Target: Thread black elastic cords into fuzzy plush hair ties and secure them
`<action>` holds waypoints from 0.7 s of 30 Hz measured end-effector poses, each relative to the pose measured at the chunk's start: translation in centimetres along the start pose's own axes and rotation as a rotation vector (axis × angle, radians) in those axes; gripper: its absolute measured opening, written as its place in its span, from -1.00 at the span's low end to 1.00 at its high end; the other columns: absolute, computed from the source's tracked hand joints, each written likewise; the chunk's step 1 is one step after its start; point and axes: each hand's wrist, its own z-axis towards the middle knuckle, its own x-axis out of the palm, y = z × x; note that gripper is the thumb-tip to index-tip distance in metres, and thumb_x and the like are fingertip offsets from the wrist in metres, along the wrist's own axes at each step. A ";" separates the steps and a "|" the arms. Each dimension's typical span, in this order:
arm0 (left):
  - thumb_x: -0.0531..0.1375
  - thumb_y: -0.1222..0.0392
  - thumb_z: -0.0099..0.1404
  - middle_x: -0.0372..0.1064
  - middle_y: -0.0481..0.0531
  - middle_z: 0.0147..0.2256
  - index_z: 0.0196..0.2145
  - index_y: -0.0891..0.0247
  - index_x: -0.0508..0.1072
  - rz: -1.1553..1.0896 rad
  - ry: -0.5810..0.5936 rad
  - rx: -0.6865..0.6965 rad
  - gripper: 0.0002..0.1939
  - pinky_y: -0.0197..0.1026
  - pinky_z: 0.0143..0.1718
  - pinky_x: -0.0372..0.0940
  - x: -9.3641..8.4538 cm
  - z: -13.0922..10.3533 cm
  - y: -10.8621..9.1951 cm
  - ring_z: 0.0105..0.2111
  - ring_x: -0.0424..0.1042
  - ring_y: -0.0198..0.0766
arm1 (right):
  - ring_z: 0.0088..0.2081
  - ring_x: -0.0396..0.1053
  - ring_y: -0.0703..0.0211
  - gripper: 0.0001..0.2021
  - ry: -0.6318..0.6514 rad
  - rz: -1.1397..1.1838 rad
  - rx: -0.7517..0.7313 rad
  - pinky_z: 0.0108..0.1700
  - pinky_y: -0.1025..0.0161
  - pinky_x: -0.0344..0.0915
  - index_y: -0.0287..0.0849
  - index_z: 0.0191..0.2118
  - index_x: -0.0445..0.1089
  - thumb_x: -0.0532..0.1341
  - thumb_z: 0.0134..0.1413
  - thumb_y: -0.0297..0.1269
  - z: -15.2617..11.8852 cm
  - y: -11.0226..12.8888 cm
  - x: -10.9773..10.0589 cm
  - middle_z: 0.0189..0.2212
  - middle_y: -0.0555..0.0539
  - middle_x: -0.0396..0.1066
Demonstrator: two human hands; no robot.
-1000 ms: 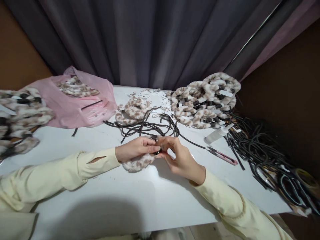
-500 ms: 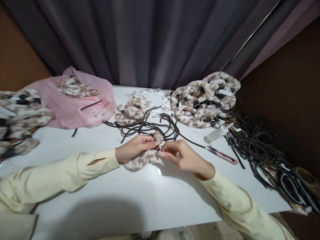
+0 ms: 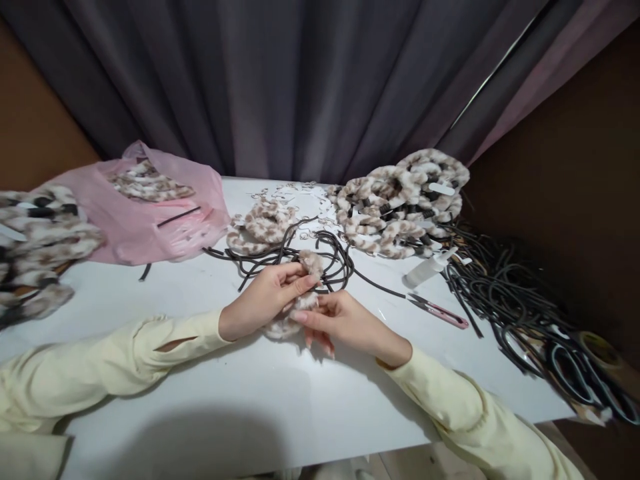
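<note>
Over the middle of the white table (image 3: 200, 400), a furry loop (image 3: 280, 328), white with brown spots, is between my hands. My left hand (image 3: 273, 290) is closed, pinching its fluffy upper end between thumb and fingers. Just below and to the right, my right hand (image 3: 345, 323) has its thumb and index finger on the fur of the same loop, while its other fingers hang lower and apart. My fingers cover the loop's middle. Behind my hands lie tangled black cords (image 3: 345, 267).
Furry loops (image 3: 260, 223) lie behind the cords, with a bigger pile (image 3: 400, 200) right and another (image 3: 40, 240) left. A pink plastic bag (image 3: 200, 230), a clear bottle (image 3: 425, 270), pink-handled thread snips (image 3: 445, 315), small metal rings (image 3: 303, 235) and a black cord heap (image 3: 500, 287) surround them.
My right hand has moved left and slightly down onto the fur, with its lower fingers now spread. My left hand still pinches the upper end. The view has shifted slightly.
</note>
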 end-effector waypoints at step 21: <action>0.15 0.06 0.22 0.41 0.09 -0.53 -0.39 0.43 0.38 -0.458 0.160 -0.267 -0.70 -0.38 -0.55 0.30 0.9 0.4 3.1 -0.58 0.42 -0.34 | -0.41 0.42 0.08 -0.74 -0.771 -1.413 0.136 -0.44 0.25 0.28 -0.29 -0.20 0.43 0.11 -0.04 -0.42 -10.2 -3.0 -9.9 -0.29 -0.23 0.46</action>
